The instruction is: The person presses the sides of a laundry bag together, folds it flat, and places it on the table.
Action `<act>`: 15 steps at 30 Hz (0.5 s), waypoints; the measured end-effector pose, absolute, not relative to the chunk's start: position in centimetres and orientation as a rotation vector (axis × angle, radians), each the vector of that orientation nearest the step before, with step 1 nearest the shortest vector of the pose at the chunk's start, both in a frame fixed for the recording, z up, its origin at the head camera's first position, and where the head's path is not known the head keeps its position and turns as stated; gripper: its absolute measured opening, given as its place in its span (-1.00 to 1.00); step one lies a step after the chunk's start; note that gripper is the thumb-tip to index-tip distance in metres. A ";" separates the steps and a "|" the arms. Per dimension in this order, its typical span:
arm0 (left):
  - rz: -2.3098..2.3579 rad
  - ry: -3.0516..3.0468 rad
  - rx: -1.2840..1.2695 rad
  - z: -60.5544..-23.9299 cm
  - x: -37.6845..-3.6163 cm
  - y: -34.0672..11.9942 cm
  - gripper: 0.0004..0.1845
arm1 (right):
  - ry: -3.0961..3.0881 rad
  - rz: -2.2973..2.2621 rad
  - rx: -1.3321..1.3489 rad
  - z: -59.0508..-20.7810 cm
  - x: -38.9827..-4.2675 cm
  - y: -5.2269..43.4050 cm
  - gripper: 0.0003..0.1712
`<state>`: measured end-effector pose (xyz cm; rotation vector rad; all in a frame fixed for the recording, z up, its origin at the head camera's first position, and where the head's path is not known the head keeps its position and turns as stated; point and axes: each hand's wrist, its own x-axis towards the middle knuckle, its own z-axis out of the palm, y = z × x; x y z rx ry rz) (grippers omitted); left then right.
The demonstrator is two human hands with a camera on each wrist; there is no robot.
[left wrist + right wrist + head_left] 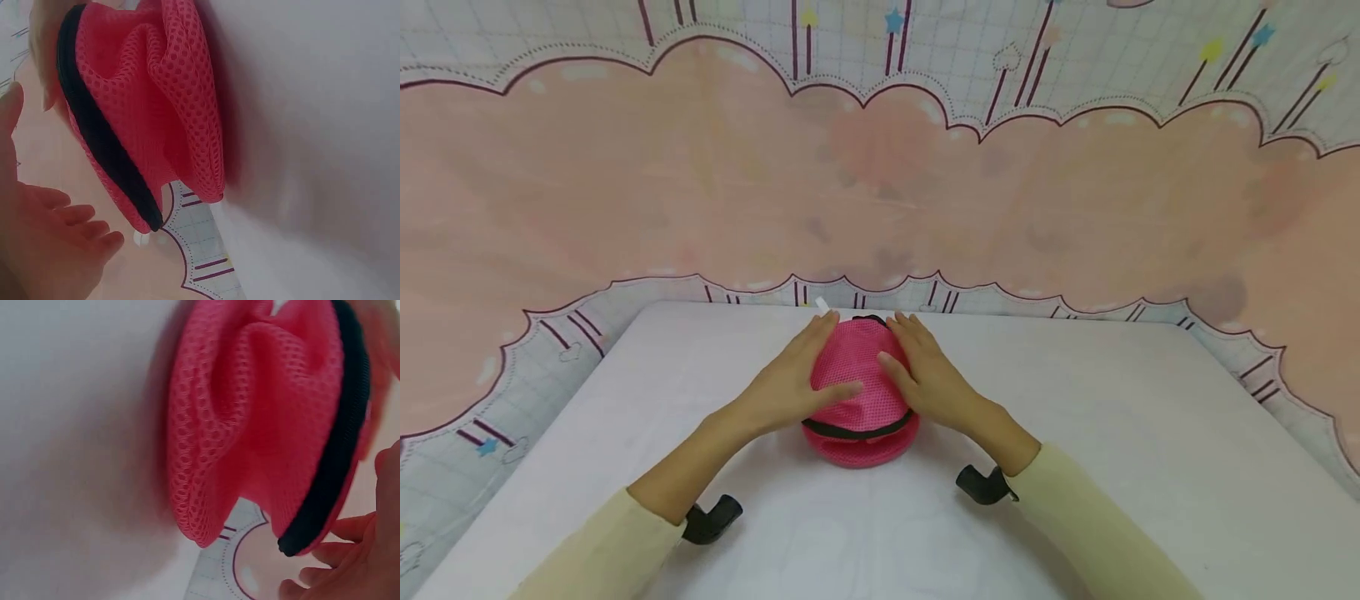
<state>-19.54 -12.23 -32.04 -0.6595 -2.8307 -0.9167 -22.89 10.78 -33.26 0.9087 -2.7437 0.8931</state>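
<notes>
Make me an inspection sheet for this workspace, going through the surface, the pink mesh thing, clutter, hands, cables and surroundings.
Surface: white table, covered in plain cloth.
Job's things: pink mesh pouch with a black band, lying squashed and folded near the table's far edge.
Clutter: nothing seen.
Hands: left hand and right hand lie flat on top of the pouch, fingers straight.
Cables: nothing seen; black wrist mounts show at both cuffs.
Surroundings: pink cloud-pattern backdrop behind and around the table.

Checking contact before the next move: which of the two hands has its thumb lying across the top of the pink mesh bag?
The left hand: its thumb stretches across the pink mesh bag; the right hand rests along its side.
</notes>
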 end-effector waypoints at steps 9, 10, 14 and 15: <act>-0.605 -2.837 -0.805 -33.0 -20.4 -12.2 0.10 | -2.713 0.438 1.108 -33.4 -23.4 9.2 -0.24; -0.578 -2.833 -0.825 -33.3 -20.5 -12.2 0.10 | -2.710 0.403 1.126 -33.4 -23.5 9.1 -0.23; -0.495 -2.810 -0.901 -34.1 -20.9 -12.2 0.11 | -2.713 0.396 1.166 -33.7 -23.6 8.9 -0.25; -0.474 -2.803 -0.914 -34.3 -20.9 -12.2 0.11 | -2.721 0.403 1.164 -33.8 -23.6 8.9 -0.25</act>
